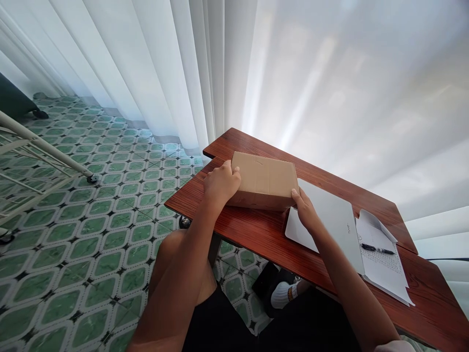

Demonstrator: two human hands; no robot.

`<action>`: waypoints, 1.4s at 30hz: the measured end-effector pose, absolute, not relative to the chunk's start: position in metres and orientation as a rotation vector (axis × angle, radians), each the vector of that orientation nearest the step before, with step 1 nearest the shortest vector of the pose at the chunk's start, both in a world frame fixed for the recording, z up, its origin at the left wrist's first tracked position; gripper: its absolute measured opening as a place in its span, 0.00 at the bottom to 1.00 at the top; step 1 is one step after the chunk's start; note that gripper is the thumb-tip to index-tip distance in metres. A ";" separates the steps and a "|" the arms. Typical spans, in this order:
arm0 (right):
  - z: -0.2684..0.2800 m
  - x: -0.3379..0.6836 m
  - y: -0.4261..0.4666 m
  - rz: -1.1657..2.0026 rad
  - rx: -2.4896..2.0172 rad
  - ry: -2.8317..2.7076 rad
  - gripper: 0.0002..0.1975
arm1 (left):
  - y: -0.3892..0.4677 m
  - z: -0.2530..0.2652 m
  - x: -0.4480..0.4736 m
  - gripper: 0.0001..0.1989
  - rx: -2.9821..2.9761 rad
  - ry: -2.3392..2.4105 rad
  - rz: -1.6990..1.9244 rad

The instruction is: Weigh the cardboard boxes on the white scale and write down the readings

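Observation:
A plain brown cardboard box (264, 176) is held between my two hands over the left part of the wooden table (252, 234). My left hand (222, 182) grips the box's left end, with the thumb near its top edge. At the right front corner, my right hand (305, 209) grips the box, thumb on the corner and the other fingers mostly hidden behind it. The box's top looks closed, and its contents cannot be seen. Whether its underside touches the table is hard to tell.
Right of the box lies a closed silver laptop (330, 215). Beside it are paper sheets (381, 264) with handwriting and a black pen (377, 249). White curtains (146, 58) hang behind the table. A white wheeled rack (44, 149) stands on the green tiled floor (110, 210) at left.

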State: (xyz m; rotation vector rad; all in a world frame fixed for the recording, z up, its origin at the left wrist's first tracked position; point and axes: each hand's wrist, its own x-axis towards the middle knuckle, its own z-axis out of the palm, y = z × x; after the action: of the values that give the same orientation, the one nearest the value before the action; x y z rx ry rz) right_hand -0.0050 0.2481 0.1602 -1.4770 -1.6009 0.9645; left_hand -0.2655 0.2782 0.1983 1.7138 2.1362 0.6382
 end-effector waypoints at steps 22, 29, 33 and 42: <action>0.183 0.010 0.222 0.841 -1.347 -1.648 0.34 | 0.266 0.198 -0.257 0.24 1.577 1.657 1.404; 0.190 0.040 0.213 0.718 -1.381 -1.597 0.34 | 0.267 0.190 -0.231 0.31 1.519 1.150 1.535; 0.195 0.062 0.208 0.660 -1.416 -1.560 0.33 | 0.263 0.190 -0.209 0.33 1.493 1.008 1.516; 0.198 0.113 0.188 0.558 -1.469 -1.456 0.31 | 0.262 0.193 -0.167 0.36 1.532 0.718 1.414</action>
State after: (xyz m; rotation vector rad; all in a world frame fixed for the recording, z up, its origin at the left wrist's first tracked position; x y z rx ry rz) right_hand 0.1126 0.1884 0.1984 -1.4691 -1.4560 0.5584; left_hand -0.1667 0.2618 0.1928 1.5321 0.7179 1.4139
